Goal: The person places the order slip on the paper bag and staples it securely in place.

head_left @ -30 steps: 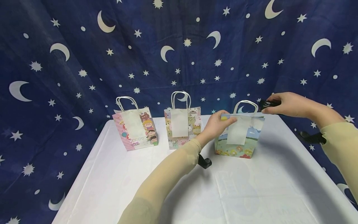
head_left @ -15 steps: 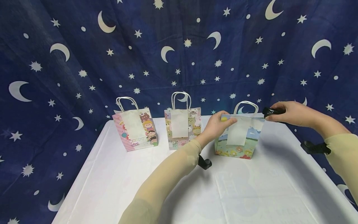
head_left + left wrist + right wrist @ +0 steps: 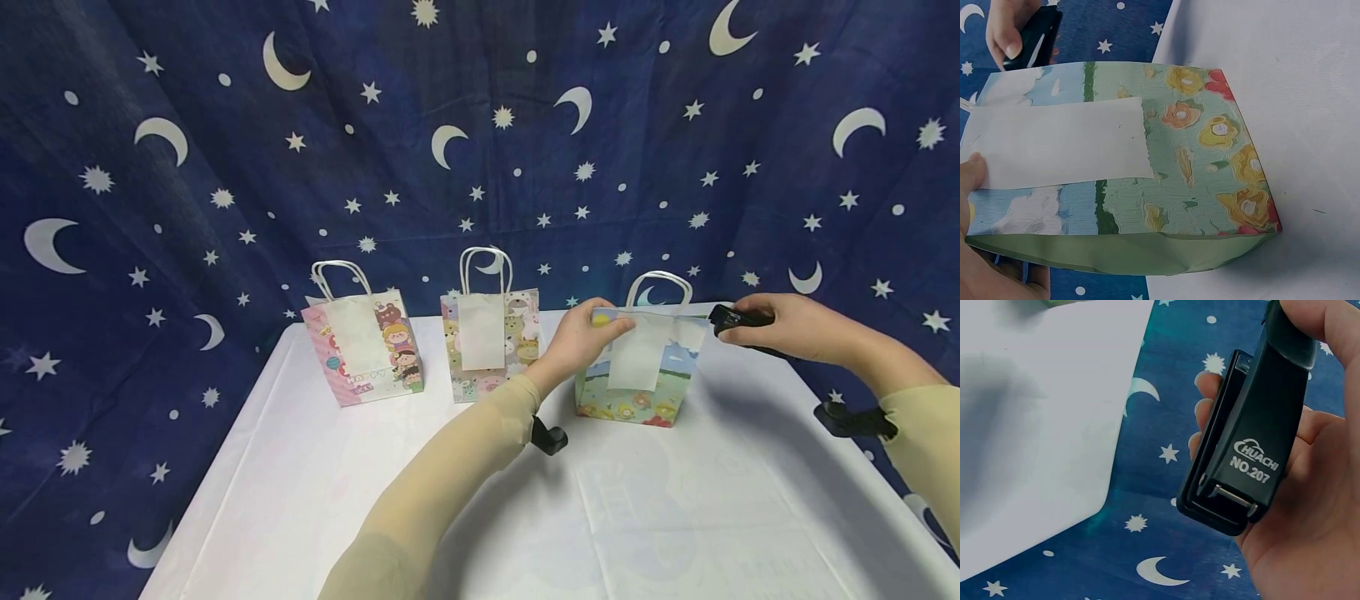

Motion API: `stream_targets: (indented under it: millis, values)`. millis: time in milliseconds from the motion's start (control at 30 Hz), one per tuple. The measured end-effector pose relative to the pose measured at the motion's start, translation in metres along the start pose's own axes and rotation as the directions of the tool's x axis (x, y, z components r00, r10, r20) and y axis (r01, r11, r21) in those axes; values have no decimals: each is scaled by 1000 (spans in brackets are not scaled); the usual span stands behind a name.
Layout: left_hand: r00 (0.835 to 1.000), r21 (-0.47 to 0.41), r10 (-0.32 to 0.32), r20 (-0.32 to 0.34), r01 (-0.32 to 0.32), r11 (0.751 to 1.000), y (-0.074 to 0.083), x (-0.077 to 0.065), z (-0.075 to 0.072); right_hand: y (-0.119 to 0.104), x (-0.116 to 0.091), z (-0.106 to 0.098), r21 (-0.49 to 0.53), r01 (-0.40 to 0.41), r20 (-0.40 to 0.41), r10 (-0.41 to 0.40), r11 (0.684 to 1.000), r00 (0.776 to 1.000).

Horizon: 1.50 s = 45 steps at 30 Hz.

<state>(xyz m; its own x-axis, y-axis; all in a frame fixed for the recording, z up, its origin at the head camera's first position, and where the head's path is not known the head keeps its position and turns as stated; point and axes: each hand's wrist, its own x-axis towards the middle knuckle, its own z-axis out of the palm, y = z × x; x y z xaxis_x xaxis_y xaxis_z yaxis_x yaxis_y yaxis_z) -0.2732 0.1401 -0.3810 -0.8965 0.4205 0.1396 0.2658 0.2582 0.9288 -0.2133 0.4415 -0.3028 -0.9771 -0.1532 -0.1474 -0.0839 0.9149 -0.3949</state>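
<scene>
A paper gift bag with a flower meadow and blue sky print stands upright on the white table, its white twisted handles raised. My left hand pinches its top left edge, thumb on the front and fingers behind. In the left wrist view a blank white patch shows on the bag's front. My right hand holds a black stapler around its body, thumb on the top arm. The stapler is close to the bag's top right corner; whether they touch I cannot tell.
To the left stand two more paper bags on the table: an animal-print bag in the middle and a pink and white cartoon bag beyond it. A dark blue star-and-moon cloth hangs behind.
My right hand has lowered with the stapler and shifted slightly right, along the bag's right corner. The left hand stays on the bag's edge, and the bag has hardly moved.
</scene>
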Motion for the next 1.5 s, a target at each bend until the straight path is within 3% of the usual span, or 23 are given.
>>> stream_targets:
  millis: [500, 1500]
  values:
    - [1000, 33, -7, -9, 7, 999, 0, 0, 0, 14, -5, 28, 28, 17, 5, -17, 999, 1000]
    - [999, 43, -28, -20, 29, 999, 2, -1, 1, 33, -15, 58, 106, 9, 38, -13, 994, 999]
